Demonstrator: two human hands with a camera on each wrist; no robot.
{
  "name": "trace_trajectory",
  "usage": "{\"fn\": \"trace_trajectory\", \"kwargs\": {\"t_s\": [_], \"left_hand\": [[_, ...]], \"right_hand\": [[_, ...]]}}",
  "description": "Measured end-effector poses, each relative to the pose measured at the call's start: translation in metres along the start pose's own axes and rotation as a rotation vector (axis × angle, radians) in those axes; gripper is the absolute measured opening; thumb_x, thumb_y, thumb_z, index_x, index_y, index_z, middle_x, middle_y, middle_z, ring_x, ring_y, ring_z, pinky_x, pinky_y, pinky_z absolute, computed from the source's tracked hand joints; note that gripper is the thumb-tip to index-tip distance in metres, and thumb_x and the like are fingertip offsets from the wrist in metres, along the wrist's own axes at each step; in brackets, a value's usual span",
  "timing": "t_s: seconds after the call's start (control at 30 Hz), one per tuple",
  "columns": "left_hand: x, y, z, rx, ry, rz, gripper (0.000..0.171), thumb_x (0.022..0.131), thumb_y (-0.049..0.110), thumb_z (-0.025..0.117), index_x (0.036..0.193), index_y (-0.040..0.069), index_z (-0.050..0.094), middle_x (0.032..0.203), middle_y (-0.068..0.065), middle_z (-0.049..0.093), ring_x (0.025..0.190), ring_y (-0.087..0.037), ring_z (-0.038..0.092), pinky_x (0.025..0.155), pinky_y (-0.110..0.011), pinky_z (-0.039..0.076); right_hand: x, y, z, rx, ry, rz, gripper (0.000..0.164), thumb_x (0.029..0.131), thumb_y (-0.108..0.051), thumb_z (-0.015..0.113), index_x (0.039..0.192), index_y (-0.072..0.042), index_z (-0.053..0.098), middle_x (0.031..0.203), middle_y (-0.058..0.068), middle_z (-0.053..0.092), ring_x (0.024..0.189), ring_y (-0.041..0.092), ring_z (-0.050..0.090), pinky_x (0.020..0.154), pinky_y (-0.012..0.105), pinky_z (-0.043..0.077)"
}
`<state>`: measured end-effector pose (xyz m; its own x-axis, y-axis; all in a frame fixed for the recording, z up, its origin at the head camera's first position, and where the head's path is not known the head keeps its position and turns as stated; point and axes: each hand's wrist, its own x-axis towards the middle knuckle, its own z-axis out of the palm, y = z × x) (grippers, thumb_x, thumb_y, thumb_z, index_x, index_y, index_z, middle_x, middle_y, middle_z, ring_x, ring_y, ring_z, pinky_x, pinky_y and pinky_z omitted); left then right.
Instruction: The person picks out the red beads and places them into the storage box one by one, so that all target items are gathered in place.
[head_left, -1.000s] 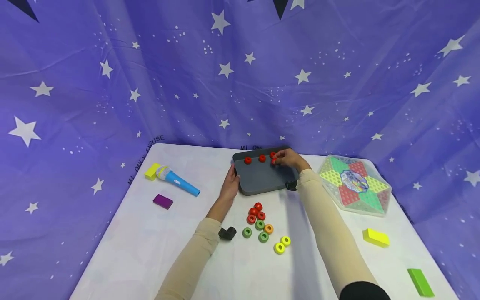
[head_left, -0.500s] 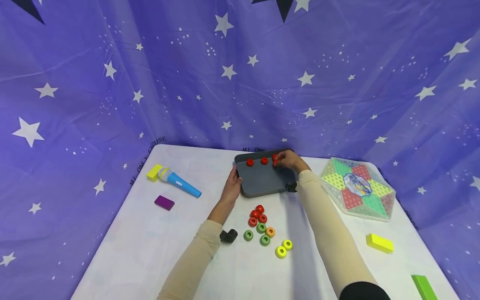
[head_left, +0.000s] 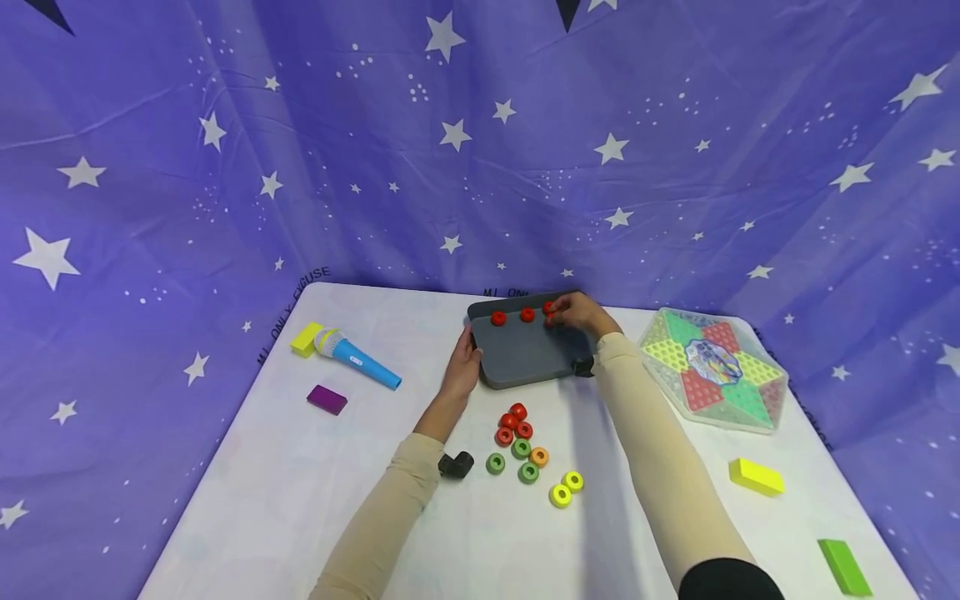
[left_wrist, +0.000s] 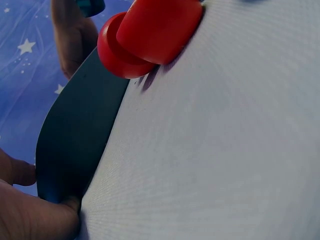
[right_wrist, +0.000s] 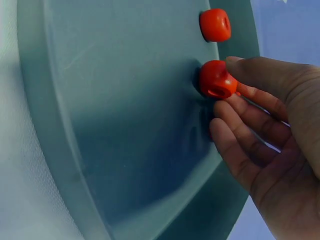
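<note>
Pinching a red barrel-shaped bead (right_wrist: pixel 212 77) at one o'clock inside the shallow dark-grey tray (head_left: pixel 517 354) with the loosely curled right hand (head_left: pixel 583 314); gripping the tray's nine-o'clock side with the left hand (head_left: pixel 459 372). Might roll the bead into the neighbouring red bead (head_left: pixel 528 315) at twelve by releasing unevenly or tugging.

Booth-like space; starry purple drape (head_left: pixel 360 225); white table (head_left: pixel 262 500)

The head view looks forward and down across the table (head_left: pixel 292 492); the close wrist views share the tray (head_left: pixel 525 354) (left outside, right inside).
</note>
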<state>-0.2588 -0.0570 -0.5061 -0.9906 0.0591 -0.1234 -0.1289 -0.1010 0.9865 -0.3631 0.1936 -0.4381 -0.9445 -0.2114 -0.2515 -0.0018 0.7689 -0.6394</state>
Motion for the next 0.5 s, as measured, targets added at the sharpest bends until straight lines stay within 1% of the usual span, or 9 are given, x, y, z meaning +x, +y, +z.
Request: {"fn": "trace_trajectory", "kwargs": {"t_s": [0.13, 0.27, 0.37, 0.5], "left_hand": [[0.0, -0.004, 0.0, 0.001, 0.005, -0.016, 0.058, 0.103, 0.008, 0.036, 0.156, 0.018, 0.013, 0.162, -0.006, 0.011, 0.148, -0.021, 0.012, 0.119, -0.037, 0.016], [0.002, -0.003, -0.002, 0.009, 0.018, -0.006, 0.059, 0.103, 0.008, 0.036, 0.156, 0.017, 0.014, 0.162, -0.007, 0.012, 0.148, -0.021, 0.012, 0.119, -0.037, 0.016], [0.005, -0.002, -0.002, 0.003, 0.013, 0.005, 0.059, 0.103, 0.007, 0.036, 0.156, 0.017, 0.014, 0.162, -0.007, 0.012, 0.148, -0.021, 0.012, 0.12, -0.037, 0.016], [0.007, -0.002, 0.0, -0.003, 0.005, 0.001, 0.059, 0.103, 0.007, 0.036, 0.156, 0.017, 0.013, 0.162, -0.006, 0.011, 0.148, -0.02, 0.012, 0.119, -0.035, 0.016]], "right_hand": [[-0.006, 0.003, 0.002, -0.002, 0.031, 0.012, 0.034, 0.091, -0.015, 0.065, 0.12, 0.001, 0.061, 0.112, 0.016, 0.064, 0.093, 0.024, 0.057, 0.08, 0.033, 0.049], [-0.012, 0.002, 0.003, -0.015, 0.094, -0.015, 0.039, 0.091, -0.019, 0.064, 0.125, 0.0, 0.059, 0.118, 0.017, 0.063, 0.103, 0.029, 0.057, 0.091, 0.042, 0.048], [-0.016, 0.002, 0.004, -0.028, 0.139, -0.044, 0.04, 0.091, -0.02, 0.066, 0.125, -0.001, 0.059, 0.118, 0.016, 0.064, 0.107, 0.031, 0.059, 0.094, 0.044, 0.047], [-0.027, 0.005, 0.006, 0.0, 0.174, -0.052, 0.039, 0.09, -0.021, 0.067, 0.123, -0.001, 0.06, 0.118, 0.016, 0.065, 0.11, 0.032, 0.06, 0.095, 0.045, 0.047]]}}
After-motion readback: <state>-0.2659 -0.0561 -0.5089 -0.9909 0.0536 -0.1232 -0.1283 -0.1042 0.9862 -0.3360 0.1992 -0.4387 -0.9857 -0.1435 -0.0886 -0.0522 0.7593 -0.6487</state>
